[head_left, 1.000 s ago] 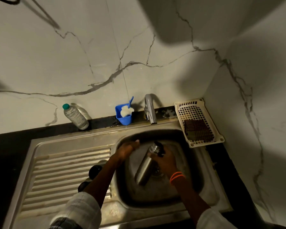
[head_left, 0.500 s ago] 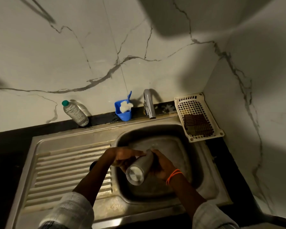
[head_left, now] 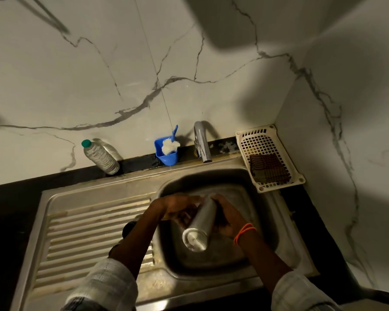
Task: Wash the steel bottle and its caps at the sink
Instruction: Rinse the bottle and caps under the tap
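A home kitchen, probably — steel sink [head_left: 94, 223] with drainboard, tap [head_left: 202, 142], marble-look wall tiles [head_left: 99, 70], dim light.

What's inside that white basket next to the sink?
Inside the white basket lies a dark brown checked cloth or scrub pad, at its near end. The far end shows only bare holes. Whatever sits under the cloth is covered.

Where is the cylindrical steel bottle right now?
In the head view the cylindrical steel bottle is tilted over the steel sink basin, base toward the camera, held between the left hand and right hand, in front of the chrome tap.
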